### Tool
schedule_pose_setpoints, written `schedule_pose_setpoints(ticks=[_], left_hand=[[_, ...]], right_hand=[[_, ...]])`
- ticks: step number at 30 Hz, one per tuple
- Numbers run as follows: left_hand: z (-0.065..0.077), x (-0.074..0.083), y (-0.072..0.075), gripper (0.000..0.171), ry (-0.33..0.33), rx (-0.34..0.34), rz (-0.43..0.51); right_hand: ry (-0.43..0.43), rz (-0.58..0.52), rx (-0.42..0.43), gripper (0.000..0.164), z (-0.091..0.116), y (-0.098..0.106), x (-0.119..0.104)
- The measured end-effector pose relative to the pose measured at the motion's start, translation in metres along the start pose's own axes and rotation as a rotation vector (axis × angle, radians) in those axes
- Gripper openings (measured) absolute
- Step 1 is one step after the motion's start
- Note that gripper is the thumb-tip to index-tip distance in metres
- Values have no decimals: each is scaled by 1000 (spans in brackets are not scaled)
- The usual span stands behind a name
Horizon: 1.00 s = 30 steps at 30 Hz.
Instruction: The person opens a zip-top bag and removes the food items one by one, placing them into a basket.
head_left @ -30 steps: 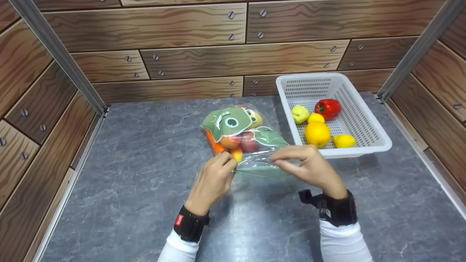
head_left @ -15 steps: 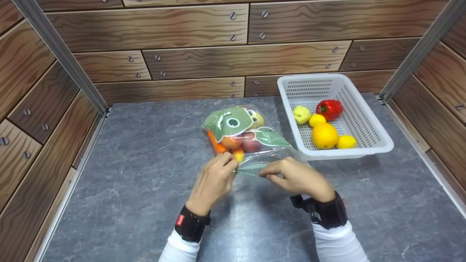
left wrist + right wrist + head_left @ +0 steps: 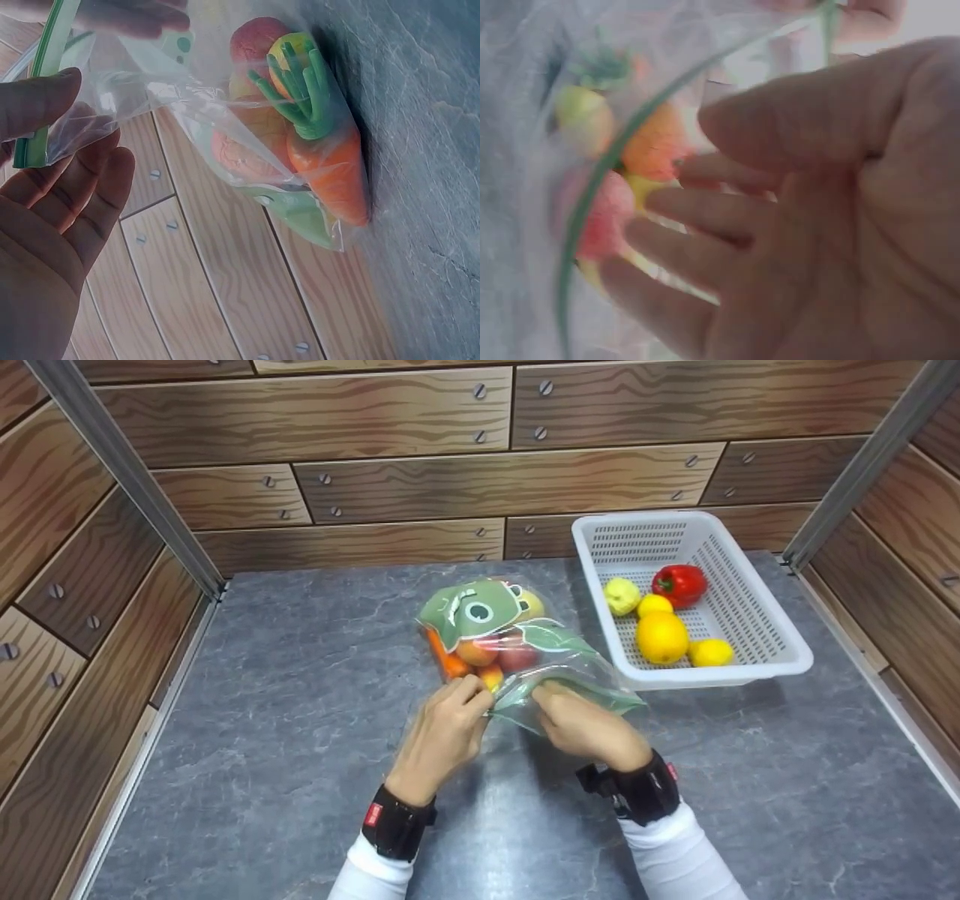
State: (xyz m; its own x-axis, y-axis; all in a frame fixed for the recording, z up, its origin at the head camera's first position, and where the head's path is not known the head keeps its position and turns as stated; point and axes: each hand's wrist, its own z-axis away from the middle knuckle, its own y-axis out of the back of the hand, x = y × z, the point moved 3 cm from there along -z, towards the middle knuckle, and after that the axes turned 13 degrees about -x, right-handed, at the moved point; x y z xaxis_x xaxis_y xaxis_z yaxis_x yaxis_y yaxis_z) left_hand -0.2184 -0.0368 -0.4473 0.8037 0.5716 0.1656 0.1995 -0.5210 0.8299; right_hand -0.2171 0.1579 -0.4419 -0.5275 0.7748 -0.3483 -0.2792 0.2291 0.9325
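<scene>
A clear zip bag [image 3: 480, 619] with green printed patterns lies on the table, holding a carrot [image 3: 330, 172] and several round fruits. My left hand [image 3: 446, 724] pinches the left corner of its green-edged mouth; in the left wrist view the thumb and fingers clasp the zip strip [image 3: 52, 60]. The bag's mouth gapes toward me. My right hand [image 3: 589, 727] has its fingers inside that opening. In the right wrist view those fingers [image 3: 697, 247] extend past the green rim, with a red fruit [image 3: 604, 217] and an orange-coloured one [image 3: 656, 146] beyond them.
A white perforated basket [image 3: 780, 652] stands at the right, close to the bag. It contains a red bell pepper [image 3: 679, 585], an orange [image 3: 662, 637], a lemon [image 3: 711, 652] and other yellow-green items. Wood-patterned panels [image 3: 397, 487] enclose the grey table [image 3: 300, 697].
My right hand has moved left from the bag's right side and its fingers have slipped into the mouth, which has widened. The orange rolled slightly inside the basket. My left hand stays put.
</scene>
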Motion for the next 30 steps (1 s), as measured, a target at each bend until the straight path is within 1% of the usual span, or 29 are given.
schedule_pose_setpoints(ticks=[3,4,7,8,10,13,16,18,19,20,21,23,24,25,26,27,28,30], left_hand=[[0,1,1,18,4,-2,14],[0,1,1,18,6,-5,17],[0,1,1,17,13,-9,18],[0,2,1,17,13,-8,16],[0,2,1,16,12,-8,12],[0,3,0,15,8,-9,14],[0,3,-2,14,3,-15,20],[0,4,-3,14,-5,-12,17],[0,4,-3,13,-8,-12,15],[0,4,-3,13,-10,-12,11],[0,5,-3,13,-13,-11,7],[0,6,-3,11,-18,-9,1],[-1,6,-3,11,-19,-10,-1],[-1,6,-3,10,-19,-14,1],[-1,6,-3,9,-20,-15,3],[-1,6,-3,9,-21,-14,6],[-1,6,-3,9,-22,-14,6],[-1,6,-4,10,-25,-9,6]], right_hand=[[-71,-44,57,25,-11,-7,8],[-77,-58,75,34,-15,-9,11],[-52,-78,154,57,-25,-17,19],[-37,-77,179,61,-28,-20,21],[-18,-76,223,67,-32,-25,25],[1,-70,275,68,-36,-32,29],[16,-39,276,70,-41,-38,32],[42,6,283,74,-44,-42,33],[58,73,296,75,-45,-43,33],[73,186,306,75,-46,-44,33],[85,341,313,73,-47,-46,33],[97,696,347,66,-48,-49,31],[107,836,377,65,-49,-50,31],[105,1018,389,60,-49,-51,30],[107,1165,389,56,-50,-52,30],[110,1268,385,52,-50,-53,30],[110,1332,383,48,-50,-53,30],[107,1453,379,45,-49,-52,31]])
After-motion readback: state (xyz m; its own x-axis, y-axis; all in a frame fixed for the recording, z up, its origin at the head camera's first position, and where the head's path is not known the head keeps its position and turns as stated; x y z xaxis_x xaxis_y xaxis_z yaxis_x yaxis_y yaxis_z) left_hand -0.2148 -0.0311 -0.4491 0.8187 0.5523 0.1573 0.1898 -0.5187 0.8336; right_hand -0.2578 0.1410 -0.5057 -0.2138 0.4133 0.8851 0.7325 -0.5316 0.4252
